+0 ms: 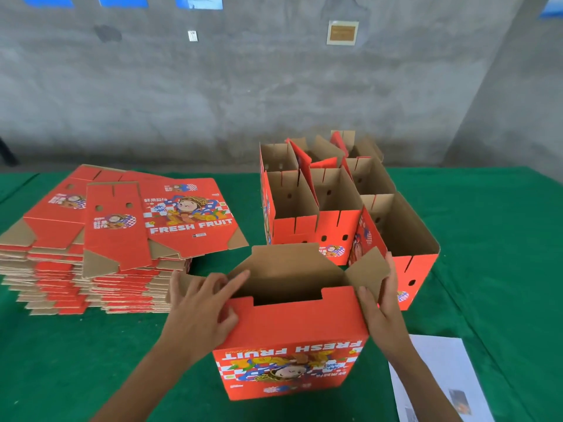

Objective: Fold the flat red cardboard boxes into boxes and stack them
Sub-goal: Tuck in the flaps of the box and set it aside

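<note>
Flat stack: far left on the green table; top sheet reads "FRESH FRUIT".
Left hand: fingers curled, gripping the left flap of the near box.
Near box: centre, upright, open-topped, "FRESH FRUIT" upside down.
Right hand: fingers wrapped round its right flap.
Folded boxes: far right, standing together.

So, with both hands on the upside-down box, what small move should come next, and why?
Probably fold the right side flap inward and down. The box stands opened with its print upside down, so its bottom faces up and is not yet closed. The right hand already grips that flap, and the left hand steadies the left flap.
</note>
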`<state>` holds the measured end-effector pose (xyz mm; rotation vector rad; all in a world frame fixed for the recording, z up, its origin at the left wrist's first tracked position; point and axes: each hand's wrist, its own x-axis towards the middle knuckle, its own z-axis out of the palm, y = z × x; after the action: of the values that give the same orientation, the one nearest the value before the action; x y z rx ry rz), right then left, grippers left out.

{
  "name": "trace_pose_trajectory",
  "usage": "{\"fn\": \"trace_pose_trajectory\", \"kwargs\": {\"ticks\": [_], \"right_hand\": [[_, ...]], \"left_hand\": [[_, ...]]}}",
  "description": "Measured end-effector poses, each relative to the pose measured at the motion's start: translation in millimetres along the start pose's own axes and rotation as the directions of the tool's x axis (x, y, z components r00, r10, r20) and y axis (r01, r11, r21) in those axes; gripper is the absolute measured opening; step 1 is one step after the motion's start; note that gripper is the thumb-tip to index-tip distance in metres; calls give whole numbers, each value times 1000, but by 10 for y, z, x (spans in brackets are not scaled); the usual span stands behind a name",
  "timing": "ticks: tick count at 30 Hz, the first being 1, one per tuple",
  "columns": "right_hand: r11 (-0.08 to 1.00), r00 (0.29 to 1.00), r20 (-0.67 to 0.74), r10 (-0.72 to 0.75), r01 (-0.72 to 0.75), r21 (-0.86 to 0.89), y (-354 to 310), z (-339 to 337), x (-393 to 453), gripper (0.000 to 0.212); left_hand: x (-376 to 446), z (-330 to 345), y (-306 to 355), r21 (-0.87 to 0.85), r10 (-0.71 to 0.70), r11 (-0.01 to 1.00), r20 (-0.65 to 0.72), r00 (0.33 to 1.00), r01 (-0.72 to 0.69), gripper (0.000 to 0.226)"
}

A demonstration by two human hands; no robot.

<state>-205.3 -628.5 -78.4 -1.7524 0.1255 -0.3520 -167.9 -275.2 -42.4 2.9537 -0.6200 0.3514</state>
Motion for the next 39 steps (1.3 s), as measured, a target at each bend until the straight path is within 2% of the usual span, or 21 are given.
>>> {"fn": "trace_pose_trajectory", "kwargs": {"ticks": [2, 5, 10, 12, 15, 16, 18, 21, 23, 25, 27, 28, 30, 31, 32, 35, 36, 38, 39], "right_hand": [[992, 993, 22, -120, 121, -25, -18, 21, 32, 76], [967, 974, 66, -218, 225, -124, 36, 14, 36, 68], [923, 935, 209, -287, 328, -199, 31, -27, 146, 59], [859, 879, 334, -340, 435, -269, 0, 95, 162, 53], [663, 786, 472, -398, 603, -444, 82, 198, 152, 46], [639, 792, 470, -389, 600, -481, 83, 196, 177, 40], [662, 835, 436, -335, 538, -522, 18, 205, 254, 32], [671, 859, 424, -287, 496, -551, -143, 281, 359, 25], [594, 849, 466, -249, 514, -619, -207, 351, 437, 49], [495, 857, 491, -156, 498, -712, -236, 390, 520, 74], [447, 868, 485, -110, 479, -756, -235, 426, 577, 82], [435, 872, 479, -99, 470, -768, -228, 447, 596, 84], [425, 884, 461, -79, 448, -786, -221, 494, 642, 86], [419, 889, 451, -72, 438, -796, -207, 510, 679, 84], [414, 893, 446, -61, 429, -803, -202, 524, 714, 82], [459, 901, 428, -66, 408, -789, -196, 546, 801, 72], [481, 903, 419, -92, 409, -775, -190, 546, 800, 67], [527, 912, 379, -157, 402, -749, -160, 540, 770, 59], [555, 923, 340, -182, 382, -739, -138, 542, 766, 57]], "left_hand": [[62, 44, 66, 158, 54, 986, 28, 998, -57, 59], [156, 82, 99, 292, -21, 956, 109, 994, -12, 63], [297, 135, 101, 261, -116, 962, 138, 984, 77, 67], [370, 162, 106, 256, -134, 962, 160, 978, 90, 66], [454, 198, 135, 268, -129, 960, 163, 978, 82, 64], [462, 215, 143, 258, -123, 963, 148, 981, 82, 63], [447, 216, 160, 230, -127, 968, 99, 987, 102, 64], [351, 161, 205, 176, -161, 970, -60, 985, 169, 72], [296, 121, 241, 130, -255, 953, -151, 955, 274, 91], [234, 114, 277, 3, -356, 930, -246, 902, 368, 112], [152, 161, 311, -220, -396, 916, -344, 852, 337, 118], [120, 190, 327, -373, -438, 876, -350, 828, 305, 116], [76, 203, 374, -668, -553, 689, -234, 800, 281, 109], [55, 205, 394, -726, -556, 632, -183, 811, 269, 103], [35, 219, 386, -725, -509, 647, -180, 842, 236, 94], [0, 337, 289, -594, -274, 800, -239, 932, 83, 59], [-2, 348, 252, -551, -221, 831, -193, 956, 81, 48], [4, 337, 214, -455, -189, 876, -14, 982, 162, 54], [29, 336, 198, -440, -191, 879, 29, 981, 184, 56]]}}
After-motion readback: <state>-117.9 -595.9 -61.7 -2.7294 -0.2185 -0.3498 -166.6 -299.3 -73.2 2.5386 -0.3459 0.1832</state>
